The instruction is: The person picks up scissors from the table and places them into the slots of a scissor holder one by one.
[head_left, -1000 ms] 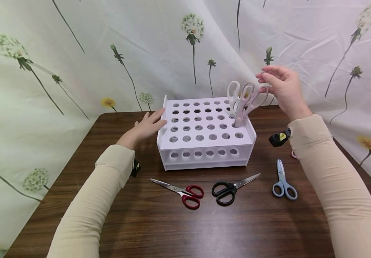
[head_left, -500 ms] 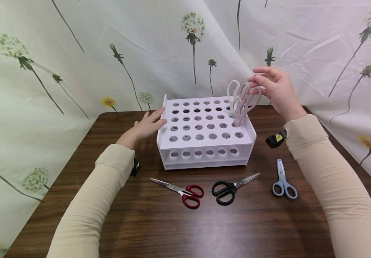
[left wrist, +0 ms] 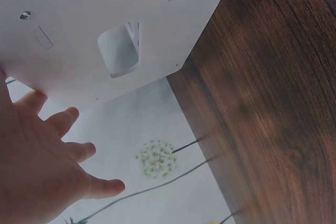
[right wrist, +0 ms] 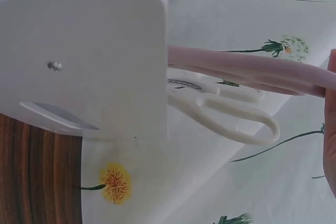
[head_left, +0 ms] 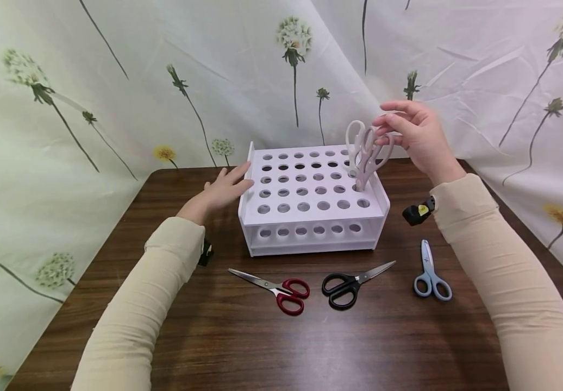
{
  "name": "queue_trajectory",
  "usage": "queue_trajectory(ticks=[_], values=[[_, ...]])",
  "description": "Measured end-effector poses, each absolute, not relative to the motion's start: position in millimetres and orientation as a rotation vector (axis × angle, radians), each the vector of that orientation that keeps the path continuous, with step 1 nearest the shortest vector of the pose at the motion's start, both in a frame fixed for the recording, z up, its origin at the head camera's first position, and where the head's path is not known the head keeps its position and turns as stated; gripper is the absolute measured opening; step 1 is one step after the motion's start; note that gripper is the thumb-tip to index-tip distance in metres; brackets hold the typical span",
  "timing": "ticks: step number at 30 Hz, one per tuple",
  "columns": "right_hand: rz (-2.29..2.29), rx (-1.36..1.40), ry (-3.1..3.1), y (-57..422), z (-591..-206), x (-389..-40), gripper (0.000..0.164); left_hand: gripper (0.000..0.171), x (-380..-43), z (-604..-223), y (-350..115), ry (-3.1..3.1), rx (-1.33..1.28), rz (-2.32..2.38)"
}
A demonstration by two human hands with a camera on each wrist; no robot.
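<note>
A white holed rack [head_left: 311,215] stands on the table. Its left end panel is touched by my left hand [head_left: 220,190], whose fingers are spread. Pale pink scissors [head_left: 363,171] stand tip-down in a hole near the rack's right side, handles leaning up and right. My right hand [head_left: 420,130] is at those handles, fingers loosely extended and touching a loop; no firm grip shows. White scissors [head_left: 354,142] stand in a hole just behind. In the right wrist view, the pink scissors' handle [right wrist: 252,69] reaches a finger at the right edge.
In front of the rack lie red-handled scissors [head_left: 291,296] and black-handled scissors [head_left: 342,290]. Light-blue scissors [head_left: 428,274] lie to the right, beside my right forearm. A flower-print cloth [head_left: 242,81] hangs behind the wooden table [head_left: 320,353].
My right hand has moved left, and the pink scissors' handles have shifted left with it, now more upright and nearer the white pair. My left hand stays at the rack's left end.
</note>
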State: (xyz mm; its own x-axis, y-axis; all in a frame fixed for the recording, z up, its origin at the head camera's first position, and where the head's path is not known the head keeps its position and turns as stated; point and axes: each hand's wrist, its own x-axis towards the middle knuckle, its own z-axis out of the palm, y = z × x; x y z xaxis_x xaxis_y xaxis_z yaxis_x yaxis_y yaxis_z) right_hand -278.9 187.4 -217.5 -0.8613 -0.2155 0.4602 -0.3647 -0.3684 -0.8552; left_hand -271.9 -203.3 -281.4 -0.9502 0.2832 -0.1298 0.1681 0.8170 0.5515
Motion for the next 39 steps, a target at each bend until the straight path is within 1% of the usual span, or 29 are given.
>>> queue_trajectory(ticks=[14, 21, 28, 39], values=[[2.392, 0.725, -1.754, 196, -224, -281, 0.016, 0.061, -274, -281, -205, 2.785, 0.366, 0.812], [2.425, 0.738, -1.736, 198, -228, -282, 0.017, 0.065, -270, -280, -204, 2.775, 0.39, 0.843], [2.426, 0.69, -1.779, 200, -232, -282, 0.017, 0.061, -275, -283, -205, 2.779, 0.375, 0.833], [2.472, 0.657, -1.708, 205, -235, -283, 0.015, 0.061, -275, -281, -204, 2.782, 0.366, 0.838]])
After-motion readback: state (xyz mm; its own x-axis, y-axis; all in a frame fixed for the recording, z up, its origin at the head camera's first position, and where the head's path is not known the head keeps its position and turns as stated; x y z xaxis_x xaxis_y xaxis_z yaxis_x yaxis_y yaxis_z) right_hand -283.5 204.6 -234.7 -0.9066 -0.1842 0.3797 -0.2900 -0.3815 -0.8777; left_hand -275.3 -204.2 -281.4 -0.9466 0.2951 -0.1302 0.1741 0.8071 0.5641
